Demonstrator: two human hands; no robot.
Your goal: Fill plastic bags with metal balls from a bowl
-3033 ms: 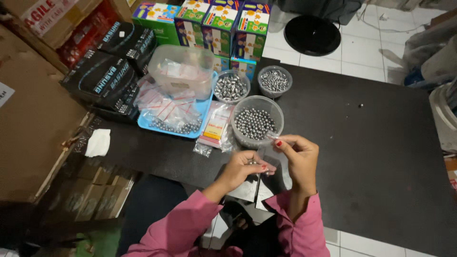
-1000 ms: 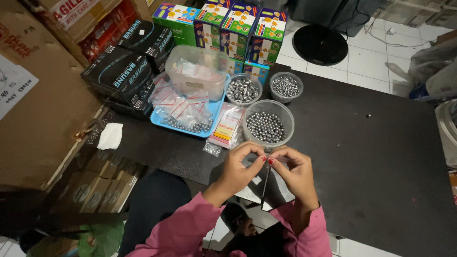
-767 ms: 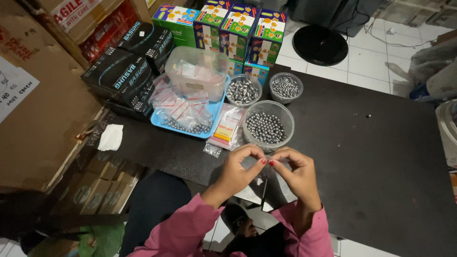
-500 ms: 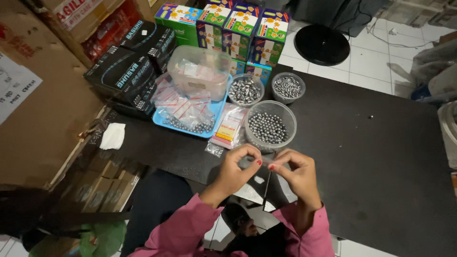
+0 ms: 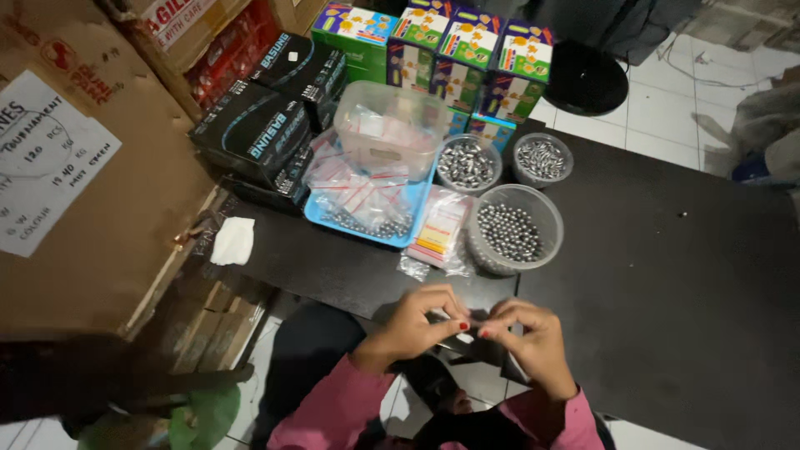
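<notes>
My left hand [image 5: 417,323] and my right hand [image 5: 533,340] meet at the near edge of the black table [image 5: 667,275]. Both pinch a small clear plastic bag [image 5: 473,323] between thumb and fingertips. The bag is mostly hidden by my fingers, so its contents cannot be seen. Just beyond my hands stands a clear round tub of steel balls [image 5: 510,232]. A stack of small zip bags [image 5: 440,237] lies to its left.
Two smaller tubs of metal balls [image 5: 468,162] [image 5: 542,158] stand behind. A blue tray [image 5: 367,212] holds filled bags and a clear container [image 5: 387,133]. Black boxes [image 5: 258,133], colourful cartons [image 5: 467,50] and a large cardboard box [image 5: 75,167] crowd the left and back. A white tissue [image 5: 233,242] lies left.
My hands have come lower and nearer to me, still pinching the small bag together. The camera has tilted, so the table items sit higher in view.
</notes>
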